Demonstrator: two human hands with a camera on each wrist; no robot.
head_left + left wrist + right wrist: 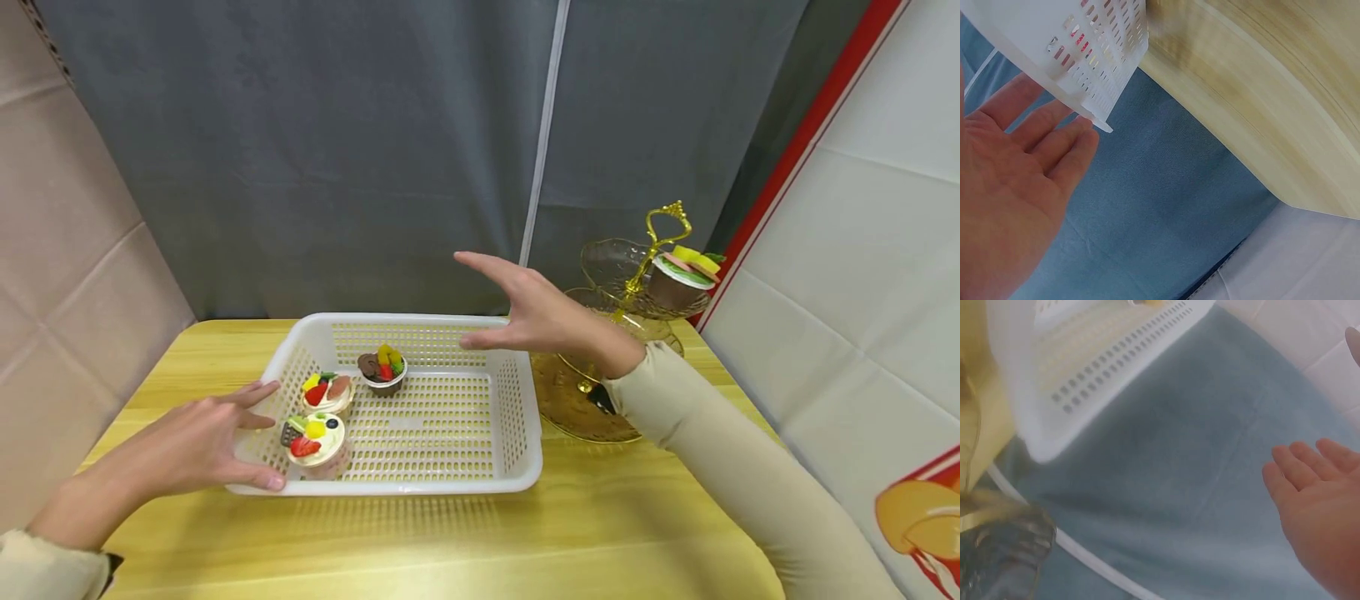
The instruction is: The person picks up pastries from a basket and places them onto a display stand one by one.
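My left hand [197, 440] is spread at the left end of a white plastic basket [408, 488], its thumb over the front corner. In the left wrist view, its fingertips [1087, 122] are at the basket's rim. Inside stand a chocolate-topped cupcake [384, 375], a cream cupcake with strawberry and yellow pieces [327, 398], and another cream cupcake [322, 446] nearest the left hand. My right hand [528, 310] hovers over the basket's right back corner, holding nothing, fingers extended and thumb apart. A brown-cupped cupcake [681, 279] sits on the top tier of a tiered stand.
Right of the basket, the gold-handled tiered stand [570, 404] has clear amber plates and is partly hidden by my right forearm. The wooden table [420, 546] backs onto a grey curtain [337, 167]. Pale panels [847, 275] flank both sides.
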